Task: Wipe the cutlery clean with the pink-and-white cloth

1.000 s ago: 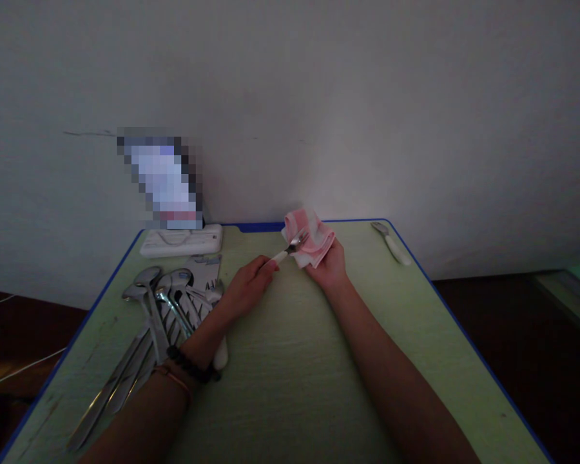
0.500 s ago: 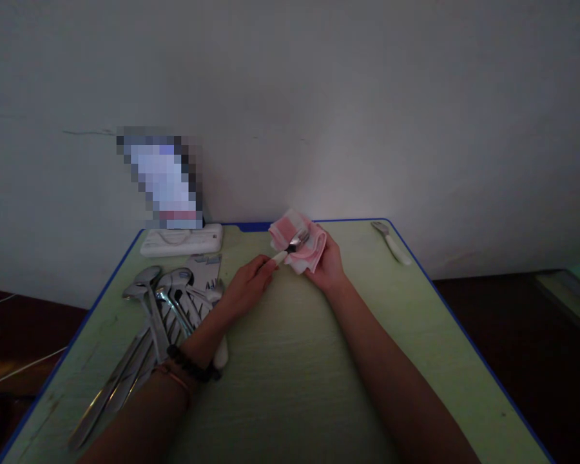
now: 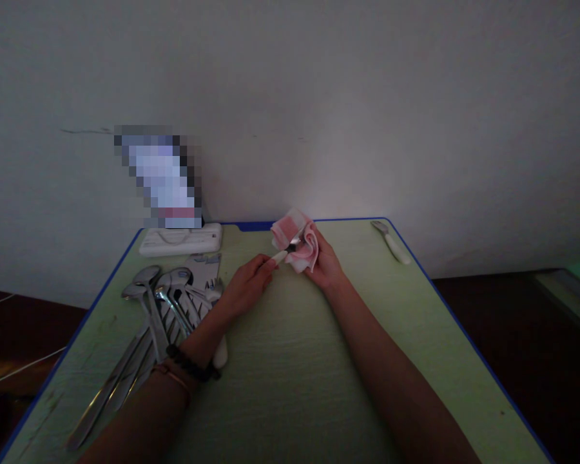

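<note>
Head view, cloth: the pink-and-white cloth (image 3: 286,231) is held above the table's far part, just in front of the thick blue rim (image 3: 261,227).
Held fork: slants up into the cloth from its lower left; folds partly cover the metal head.
Left hand (image 3: 247,285): left of and below the cloth, thumb and fingers closed on the white handle (image 3: 280,257).
Right hand (image 3: 327,263): against the cloth's right side, curled round it; fingers behind it are hidden.
Spare fork (image 3: 390,243): well right of the cloth, beside the table's right edge.
Cutlery pile (image 3: 158,328): well left of the cloth, spoons and forks overlapping beside the left forearm.
White box (image 3: 181,240): left of the cloth, along the far edge.
Tabletop (image 3: 290,367): green surface runs from below the cloth toward the viewer, between both forearms.
Wall (image 3: 367,96): behind the cloth, close to the far edge.
</note>
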